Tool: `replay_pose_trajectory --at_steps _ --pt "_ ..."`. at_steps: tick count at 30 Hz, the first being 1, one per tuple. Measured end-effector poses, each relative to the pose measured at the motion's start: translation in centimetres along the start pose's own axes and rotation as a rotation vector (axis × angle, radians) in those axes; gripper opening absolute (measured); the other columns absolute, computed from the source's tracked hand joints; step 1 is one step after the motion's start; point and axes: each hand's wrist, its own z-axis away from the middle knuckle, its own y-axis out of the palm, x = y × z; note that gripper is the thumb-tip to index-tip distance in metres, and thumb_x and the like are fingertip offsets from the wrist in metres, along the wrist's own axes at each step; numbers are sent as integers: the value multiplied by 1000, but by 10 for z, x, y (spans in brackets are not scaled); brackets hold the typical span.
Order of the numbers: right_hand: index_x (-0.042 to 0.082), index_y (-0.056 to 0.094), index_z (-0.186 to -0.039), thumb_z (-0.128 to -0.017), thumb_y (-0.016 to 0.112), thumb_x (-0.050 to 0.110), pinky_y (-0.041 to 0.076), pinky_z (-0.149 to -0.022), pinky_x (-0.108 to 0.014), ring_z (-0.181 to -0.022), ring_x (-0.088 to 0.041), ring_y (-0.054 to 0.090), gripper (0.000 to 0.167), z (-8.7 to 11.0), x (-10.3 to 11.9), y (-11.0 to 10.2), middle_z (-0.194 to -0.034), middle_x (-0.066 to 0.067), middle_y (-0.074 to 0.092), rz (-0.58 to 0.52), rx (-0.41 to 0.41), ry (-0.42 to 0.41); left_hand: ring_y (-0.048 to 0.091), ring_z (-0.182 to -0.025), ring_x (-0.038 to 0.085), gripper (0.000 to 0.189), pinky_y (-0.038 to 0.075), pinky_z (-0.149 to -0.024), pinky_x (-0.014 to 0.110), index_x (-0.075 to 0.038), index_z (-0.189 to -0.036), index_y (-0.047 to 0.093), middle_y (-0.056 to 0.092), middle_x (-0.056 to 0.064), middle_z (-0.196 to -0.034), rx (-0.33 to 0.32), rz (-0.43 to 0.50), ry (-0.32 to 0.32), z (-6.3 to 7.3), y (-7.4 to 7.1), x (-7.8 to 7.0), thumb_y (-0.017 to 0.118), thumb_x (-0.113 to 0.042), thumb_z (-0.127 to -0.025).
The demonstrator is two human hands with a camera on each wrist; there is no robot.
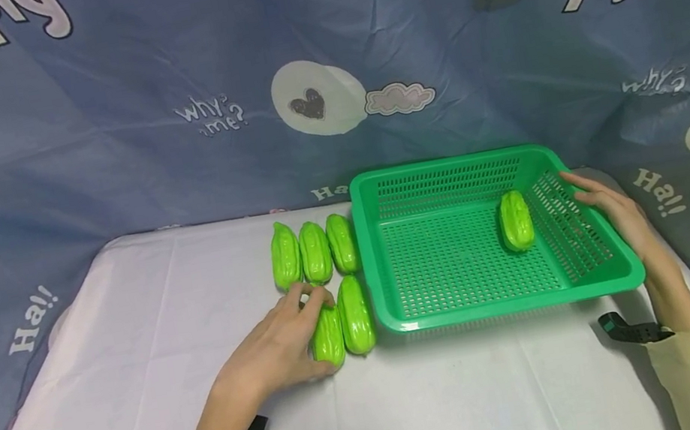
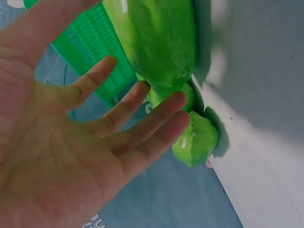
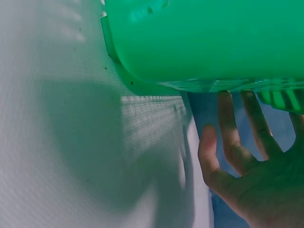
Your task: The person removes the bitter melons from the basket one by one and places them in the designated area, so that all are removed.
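My left hand [image 1: 280, 344] reaches over a glossy green ridged gourd [image 1: 328, 339], thumb by its near end and fingers over its far end. In the left wrist view, the fingers [image 2: 137, 128] are spread and loosely bent beside the large near gourd [image 2: 159, 38]. Another gourd [image 1: 356, 316] lies just right of it, beside the green plastic basket [image 1: 504, 308]. My right hand [image 1: 620, 218] rests along the basket's right side, its fingers fairly straight. From the right wrist, fingertips [image 3: 224, 97] show against the basket's outer wall [image 3: 204, 42]. One gourd [image 1: 516, 220] lies inside the basket, toward the right.
Three more gourds [image 1: 315, 253] lie side by side behind the left hand, against the basket's left side. All this stands on a white-covered table [image 1: 477, 391]. A blue printed cloth [image 1: 187, 173] hangs behind its far edge.
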Motion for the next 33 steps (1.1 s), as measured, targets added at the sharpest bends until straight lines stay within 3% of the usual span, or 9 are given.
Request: replay_pose_trajectory --at_steps 5,11,20,24,33 --pt "36 45 -164 -114 49 27 59 -69 -20 -87 -1 72 51 1 1 0 -131 27 59 39 -24 8 67 -110 28 79 61 -91 46 -21 -143 55 53 10 -144 20 0 -13 -1 2 0 98 -28 -78" --pt "35 46 -164 -114 49 25 58 -69 -20 -87 -1 72 51 1 0 0 -132 26 59 31 -15 -9 68 -119 34 83 60 -99 52 -21 -150 54 55 11 -146 -22 -31 19 0 4 2 97 -30 -80" --pt "36 45 -164 -114 49 28 59 -71 -20 -91 0 71 51 1 1 1 -132 27 57 53 -21 4 66 -118 33 80 60 -98 50 -22 -151 56 54 10 -148 -40 -57 16 2 1 0 95 -31 -82" --pt "35 45 -165 -114 49 27 59 -69 -20 -88 -1 72 51 1 1 0 -133 27 58 45 -10 -10 63 -126 40 71 57 -106 56 -20 -147 59 56 14 -149 -129 -118 63 2 0 -4 93 -33 -85" --pt "34 43 -165 -115 47 29 58 -75 -18 -96 2 70 51 -1 0 0 -134 28 57 61 -8 -17 61 -134 43 36 54 -112 58 -21 -130 66 63 15 -145 -426 -217 309 -12 8 -35 75 -9 -98"
